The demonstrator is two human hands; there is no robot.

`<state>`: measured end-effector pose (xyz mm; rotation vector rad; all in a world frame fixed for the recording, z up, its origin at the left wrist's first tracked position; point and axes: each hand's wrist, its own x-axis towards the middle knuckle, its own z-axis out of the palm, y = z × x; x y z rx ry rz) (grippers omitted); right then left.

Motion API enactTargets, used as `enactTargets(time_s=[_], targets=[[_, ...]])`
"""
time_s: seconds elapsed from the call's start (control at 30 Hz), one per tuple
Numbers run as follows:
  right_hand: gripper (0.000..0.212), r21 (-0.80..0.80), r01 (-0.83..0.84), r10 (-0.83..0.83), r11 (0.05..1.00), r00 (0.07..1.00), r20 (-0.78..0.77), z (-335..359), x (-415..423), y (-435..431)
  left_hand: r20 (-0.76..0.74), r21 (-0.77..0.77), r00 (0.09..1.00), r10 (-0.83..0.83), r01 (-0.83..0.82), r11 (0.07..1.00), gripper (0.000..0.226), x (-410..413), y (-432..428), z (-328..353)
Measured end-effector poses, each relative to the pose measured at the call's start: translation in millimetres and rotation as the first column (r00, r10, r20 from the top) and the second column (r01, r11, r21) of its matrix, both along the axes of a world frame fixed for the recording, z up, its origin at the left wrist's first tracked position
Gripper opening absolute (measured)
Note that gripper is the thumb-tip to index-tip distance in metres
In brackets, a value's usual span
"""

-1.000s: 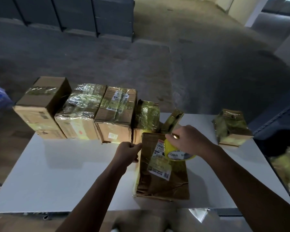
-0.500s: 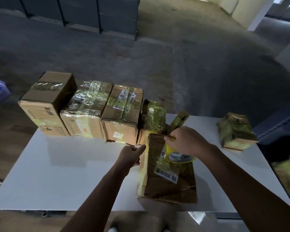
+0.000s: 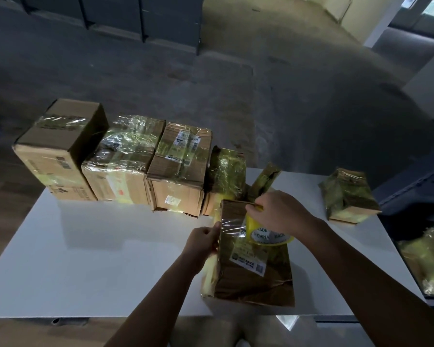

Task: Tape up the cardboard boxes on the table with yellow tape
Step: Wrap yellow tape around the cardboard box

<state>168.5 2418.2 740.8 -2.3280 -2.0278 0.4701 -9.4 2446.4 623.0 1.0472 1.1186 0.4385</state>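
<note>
A worn cardboard box [image 3: 253, 274] with a white label lies near the front edge of the white table [image 3: 98, 259]. My right hand [image 3: 278, 211] grips the yellow tape roll [image 3: 268, 234] over the box's far end. A clear yellowish strip of tape [image 3: 232, 227] stretches from the roll across the box top to the left edge. There my left hand [image 3: 202, 242] pinches the tape end against the box's left side.
Several taped boxes stand in a row at the table's back left [image 3: 178, 169]. A small taped parcel [image 3: 348, 196] lies at the back right. More wrapped parcels [image 3: 426, 261] sit below the table's right edge. Bare floor lies beyond.
The strip between the roll and my left hand has become taut and visible across the box top. Both hands stay at the box; the view has shifted slightly.
</note>
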Motion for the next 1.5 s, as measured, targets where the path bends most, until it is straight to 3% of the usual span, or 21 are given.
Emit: enactTargets(time_s=[0.07, 0.17, 0.23, 0.3, 0.4, 0.5, 0.57, 0.67, 0.73, 0.8, 0.83, 0.9, 1.0, 1.07, 1.33, 1.5], targets=[[0.049, 0.014, -0.001, 0.001, 1.0, 1.0, -0.003, 0, 2, -1, -0.003, -0.047, 1.0, -0.01, 0.01, 0.999, 0.055, 1, 0, -4], [0.05, 0.001, -0.019, 0.019, 1.0, 0.999, 0.051, 0, 3, -2, 0.022, -0.308, 0.998, -0.062, 0.066, 0.949, 0.069, 0, -5, -7], [0.05, 0.004, -0.026, 0.025, 1.0, 0.997, 0.079, -1, 3, -4, 0.035, -0.369, 0.996, -0.081, 0.089, 0.925, 0.068, 0, -11, -10], [0.05, 0.01, -0.018, 0.017, 1.0, 0.997, 0.081, -2, 3, -6, -0.003, -0.283, 1.0, -0.022, 0.02, 0.959, 0.05, 2, -11, -10], [0.049, 0.015, -0.017, 0.016, 1.0, 0.998, 0.055, 0, 1, -6, -0.104, 0.031, 0.977, 0.186, -0.183, 0.983, 0.029, 6, -5, -3], [0.046, 0.05, -0.04, 0.039, 0.998, 0.999, 0.029, 0, 1, -6, -0.119, 0.214, 0.979, 0.168, -0.14, 0.967, 0.039, 21, -15, 12], [0.043, 0.077, -0.037, 0.04, 0.996, 0.999, -0.033, -2, 9, -8, -0.174, 0.239, 0.978, 0.111, -0.067, 0.969, 0.05, 29, -24, 12], [0.04, 0.046, 0.021, -0.006, 0.999, 0.949, -0.316, -3, 32, -19, -0.247, 0.3, 0.955, 0.165, -0.086, 0.95, 0.045, 32, -27, 9], [0.041, -0.012, 0.093, -0.083, 0.996, 0.817, -0.57, -5, 44, -30, -0.288, 0.376, 0.935, 0.209, -0.09, 0.922, 0.04, 34, -32, 7], [0.034, -0.047, 0.144, -0.136, 0.989, 0.711, -0.69, -17, 48, -36, -0.277, 0.42, 0.927, 0.254, -0.121, 0.9, 0.037, 35, -38, 6], [0.031, -0.058, 0.151, -0.15, 0.987, 0.713, -0.685, -21, 48, -37, -0.278, 0.428, 0.923, 0.267, -0.129, 0.894, 0.036, 35, -39, 6], [0.031, 0.01, 0.126, -0.099, 0.992, 0.823, -0.56, -22, 51, -35, -0.311, 0.438, 0.912, 0.266, -0.111, 0.892, 0.036, 34, -37, 6], [0.045, 0.181, 0.069, 0.004, 0.981, 0.927, -0.375, -12, 73, -37, -0.346, 0.456, 0.901, 0.262, -0.082, 0.886, 0.035, 33, -34, 5], [0.049, 0.191, 0.035, 0.02, 0.981, 0.96, -0.278, -7, 86, -43, -0.339, 0.47, 0.905, 0.256, -0.073, 0.88, 0.033, 35, -36, 6], [0.056, 0.154, -0.122, 0.123, 0.98, 0.992, 0.0, 0, 96, -37, -0.424, 0.491, 0.87, 0.252, -0.014, 0.871, 0.035, 33, -39, 11], [0.058, 0.108, -0.174, 0.167, 0.979, 0.984, 0.069, -4, 103, -34, -0.477, 0.523, 0.838, 0.265, 0.028, 0.852, 0.033, 34, -39, 15]])
